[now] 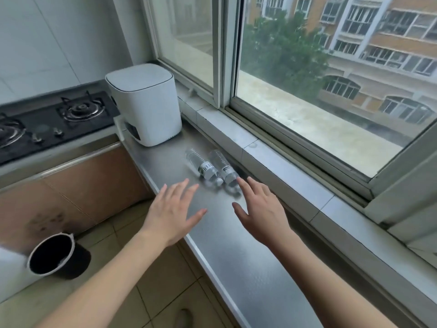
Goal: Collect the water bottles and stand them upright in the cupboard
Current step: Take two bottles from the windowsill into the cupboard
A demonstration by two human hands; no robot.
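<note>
Now | two bottles [211,170] flat on tabletop [248,256], side by side, caps toward hands | left hand [173,215] and right hand [259,209] spread, empty | right nearer, fingertips almost touching; likely a reach.

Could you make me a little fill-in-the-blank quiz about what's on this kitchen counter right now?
1. The number of water bottles on the steel counter is ____.
2. The bottles are not standing; they are ____.
3. The left hand and right hand have their fingers ____.
4. The white appliance stands between the bottles and the ____.

Missing words: two; lying down; open; gas stove.
</note>
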